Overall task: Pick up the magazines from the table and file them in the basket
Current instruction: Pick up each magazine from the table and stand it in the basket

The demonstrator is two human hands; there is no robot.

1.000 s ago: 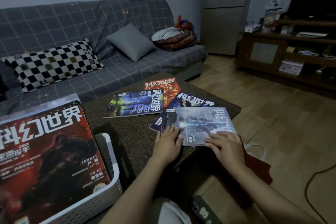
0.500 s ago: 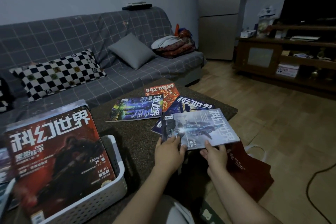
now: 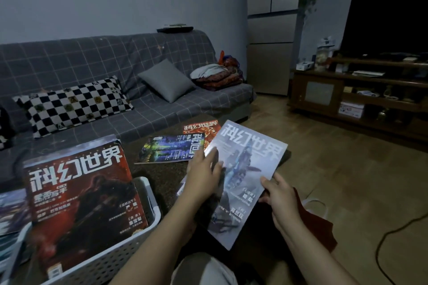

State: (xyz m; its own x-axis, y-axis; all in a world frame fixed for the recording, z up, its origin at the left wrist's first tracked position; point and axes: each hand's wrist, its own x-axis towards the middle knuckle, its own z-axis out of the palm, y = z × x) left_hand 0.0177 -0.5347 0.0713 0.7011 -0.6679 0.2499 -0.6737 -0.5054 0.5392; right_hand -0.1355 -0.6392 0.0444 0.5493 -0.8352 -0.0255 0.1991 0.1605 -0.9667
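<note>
Now my left hand [image 3: 203, 178] and right hand [image 3: 279, 194] both grip the pale blue-grey glossy magazine [image 3: 245, 176], tilted above the dark table [image 3: 162, 173], right of the white slatted plastic basket [image 3: 148, 194] holding a red-covered magazine [image 3: 78, 192].

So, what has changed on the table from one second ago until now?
The pale blue magazine was lying flat on the table; now both hands have lifted it, tilted toward the person. The right hand grips its right edge and the left hand holds its left side. The green-blue magazine, the orange magazine and the basket stayed in place.
</note>
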